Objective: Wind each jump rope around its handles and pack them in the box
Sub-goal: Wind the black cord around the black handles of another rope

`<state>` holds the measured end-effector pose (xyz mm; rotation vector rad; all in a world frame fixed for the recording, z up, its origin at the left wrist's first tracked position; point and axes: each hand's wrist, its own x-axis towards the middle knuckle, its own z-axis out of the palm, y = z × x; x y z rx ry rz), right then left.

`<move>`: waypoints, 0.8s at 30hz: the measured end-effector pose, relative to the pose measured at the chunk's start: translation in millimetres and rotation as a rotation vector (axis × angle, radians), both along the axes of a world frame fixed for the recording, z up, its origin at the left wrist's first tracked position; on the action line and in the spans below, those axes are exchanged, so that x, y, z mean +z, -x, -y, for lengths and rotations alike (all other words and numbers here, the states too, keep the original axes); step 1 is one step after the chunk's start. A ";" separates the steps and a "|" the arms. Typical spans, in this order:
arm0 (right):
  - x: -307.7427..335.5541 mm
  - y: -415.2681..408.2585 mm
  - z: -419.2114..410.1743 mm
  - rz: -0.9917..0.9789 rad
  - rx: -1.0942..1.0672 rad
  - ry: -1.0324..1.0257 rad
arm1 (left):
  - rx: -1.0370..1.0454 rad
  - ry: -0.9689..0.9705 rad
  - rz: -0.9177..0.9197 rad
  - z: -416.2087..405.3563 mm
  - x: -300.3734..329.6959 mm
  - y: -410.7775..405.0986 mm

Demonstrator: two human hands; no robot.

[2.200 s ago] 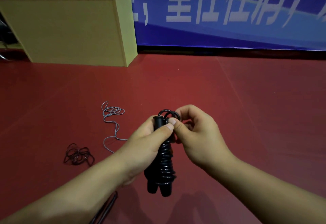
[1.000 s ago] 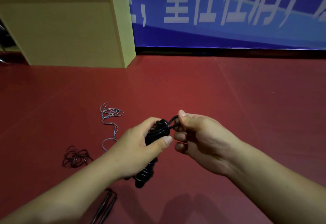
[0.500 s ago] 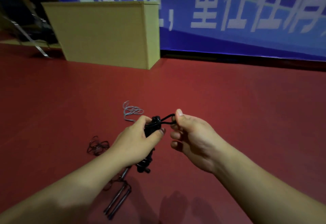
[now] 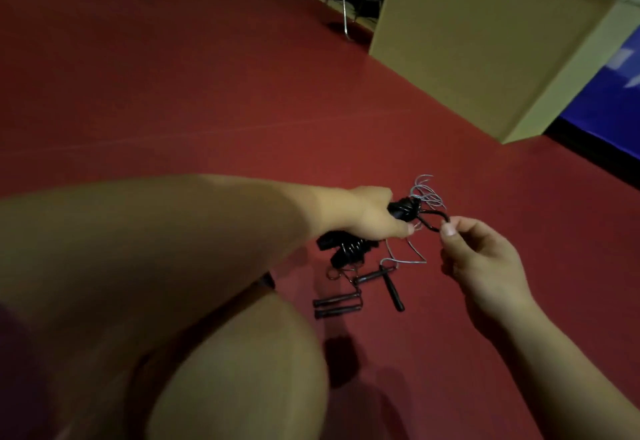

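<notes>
We see the left hand (image 4: pixel 363 212) gripping the wound black jump rope (image 4: pixel 403 209) above the red floor (image 4: pixel 207 93) (box (image 4: pixel 485 44) well apart, up right), while the right hand (image 4: pixel 481 256) pinches its last loop (image 4: pixel 433 221).

Left hand (image 4: pixel 367 216) around black wound jump rope (image 4: pixel 403 209), right hand (image 4: pixel 474 256) pinching its loose loop (image 4: pixel 431 219).

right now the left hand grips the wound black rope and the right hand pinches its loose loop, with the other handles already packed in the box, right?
Not quite. The left hand does grip the wound black rope and the right hand pinches its loose loop, but the other handles lie on the red floor, not in the box. The head view shows this.
</notes>
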<state>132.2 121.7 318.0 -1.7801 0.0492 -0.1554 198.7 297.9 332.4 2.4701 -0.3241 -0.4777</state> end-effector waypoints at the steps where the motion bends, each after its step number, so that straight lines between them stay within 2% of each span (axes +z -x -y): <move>1: -3.4 -4.7 -4.6 0.009 0.017 0.035 | 0.031 0.060 -0.023 -10.5 -6.7 2.1; 7: -52.7 -38.5 -75.0 -0.040 0.181 0.116 | 0.381 0.483 -0.140 -75.0 -85.9 16.8; 12: -126.3 -46.6 -139.9 -0.244 0.310 0.148 | 0.741 0.633 -0.300 -119.2 -165.3 40.8; 15: -156.9 -46.0 -170.0 -0.341 0.332 0.150 | 0.884 0.715 -0.375 -134.7 -193.0 56.0; 18: -186.6 -45.2 -206.0 -0.462 0.411 0.097 | 1.086 0.907 -0.467 -155.5 -227.3 70.2; 21: -205.8 -39.3 -228.0 -0.558 0.466 0.063 | 1.195 1.071 -0.615 -170.5 -240.3 85.4; 24: -223.0 -36.0 -248.6 -0.610 0.474 0.033 | 1.205 1.214 -0.750 -190.5 -244.2 96.2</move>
